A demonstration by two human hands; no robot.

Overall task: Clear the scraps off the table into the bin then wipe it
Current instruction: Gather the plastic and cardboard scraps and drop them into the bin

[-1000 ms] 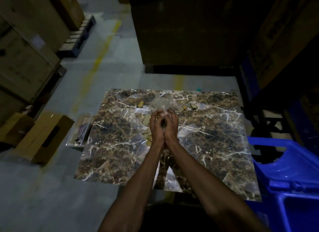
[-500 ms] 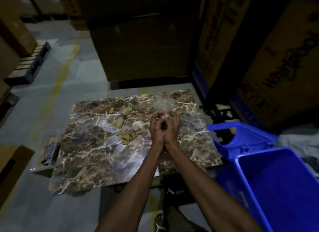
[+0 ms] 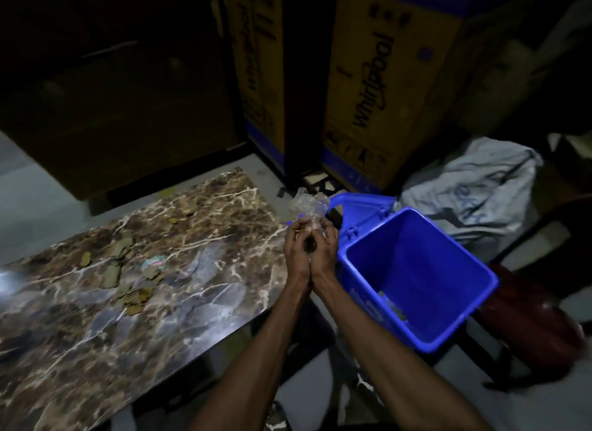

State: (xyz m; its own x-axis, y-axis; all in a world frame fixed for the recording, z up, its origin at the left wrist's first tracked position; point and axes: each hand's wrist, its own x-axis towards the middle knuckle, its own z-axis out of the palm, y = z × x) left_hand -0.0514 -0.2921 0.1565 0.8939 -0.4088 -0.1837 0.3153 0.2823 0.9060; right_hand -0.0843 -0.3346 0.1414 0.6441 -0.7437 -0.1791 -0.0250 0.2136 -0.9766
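Head view: the left hand (image 3: 296, 254) and right hand (image 3: 323, 254) are pressed together heel to heel, fingers curled inward, cupping a load between them. A crumpled wad of clear plastic film (image 3: 308, 205) sticks up out of the fingertips of both hands; whatever else lies inside the cupped palms is hidden. The joined hands sit at the right edge of the brown marble-patterned table (image 3: 96, 334), just beside the near-left rim of the open blue plastic bin (image 3: 455, 341), not yet over its mouth. A few small bits lie on the bin's bottom. On the table, well to the left of the hands, a scatter of tan cardboard scraps (image 3: 128, 280) lies in a loose cluster, with a small pale printed scrap of paper (image 3: 153, 263) among them. Beyond the bin a grey crumpled cloth (image 3: 474, 193) lies heaped, and tall yellow-and-blue Whirlpool cartons (image 3: 368, 94) stand behind the table and bin.
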